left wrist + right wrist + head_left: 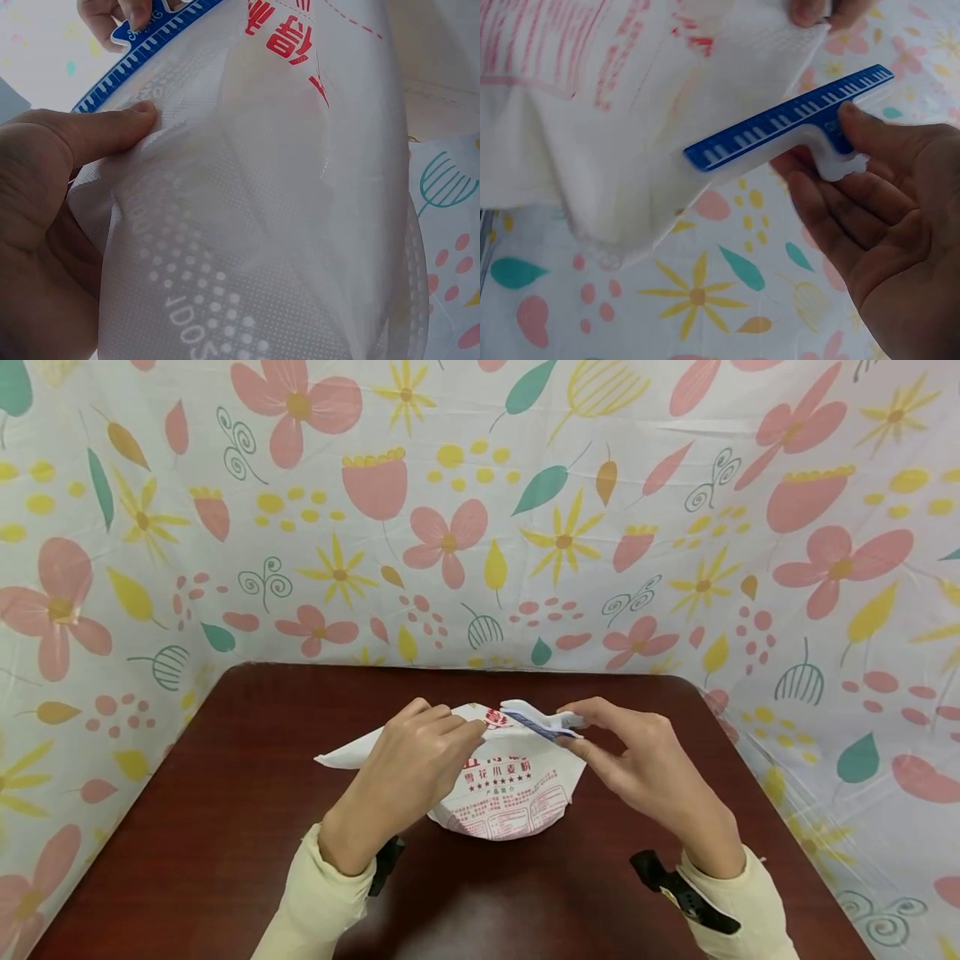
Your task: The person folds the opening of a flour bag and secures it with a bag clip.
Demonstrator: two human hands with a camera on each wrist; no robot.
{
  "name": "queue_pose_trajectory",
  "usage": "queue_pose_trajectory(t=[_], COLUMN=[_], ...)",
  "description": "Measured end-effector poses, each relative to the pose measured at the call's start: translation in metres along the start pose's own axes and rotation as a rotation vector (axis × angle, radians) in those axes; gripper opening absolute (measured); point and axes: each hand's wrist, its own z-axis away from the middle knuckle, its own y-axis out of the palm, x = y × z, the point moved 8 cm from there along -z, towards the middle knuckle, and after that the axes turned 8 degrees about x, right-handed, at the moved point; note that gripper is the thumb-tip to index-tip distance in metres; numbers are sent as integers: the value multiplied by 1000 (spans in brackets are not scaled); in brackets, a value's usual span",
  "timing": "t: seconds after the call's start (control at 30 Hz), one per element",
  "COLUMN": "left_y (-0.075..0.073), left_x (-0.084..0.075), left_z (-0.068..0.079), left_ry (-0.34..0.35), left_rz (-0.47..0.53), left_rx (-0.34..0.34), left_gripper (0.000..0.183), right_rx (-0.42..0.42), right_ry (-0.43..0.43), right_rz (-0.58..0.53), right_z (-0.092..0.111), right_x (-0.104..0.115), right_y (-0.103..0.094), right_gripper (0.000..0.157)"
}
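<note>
A white flour bag (502, 814) with red printing stands on the table, its top folded over to the left. My left hand (416, 768) grips the bag's upper edge; in the left wrist view the thumb (120, 129) lies over the white plastic and the other fingers are behind it. Between thumb and fingers, my right hand (645, 764) pinches the handle of a blue-and-white bag clip (534, 722). Seen from the right wrist, the long clip (787, 120) carries a piano-key pattern and overlaps the bag's edge (667, 214).
The dark red-brown wooden table (247, 827) extends around the bag on every side. A white cloth (450, 460) with printed flowers and leaves hangs behind it and along both sides. Black straps (693, 902) sit on both wrists over pale sleeves.
</note>
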Motion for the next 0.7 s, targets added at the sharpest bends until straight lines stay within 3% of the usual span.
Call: queue_pose_trajectory(t=[0.3,0.7], left_y=[0,-2], left_x=[0,-1], left_z=[1,1], left_ry=[-7,-6], left_rz=[1,8], left_rx=[5,10], left_gripper=[22,27], right_rx=[53,127], right_ry=[43,-5], right_rz=[12,32], right_z=[-5,-8], right_x=[-3,5], right_y=[4,3], right_gripper=[39,33])
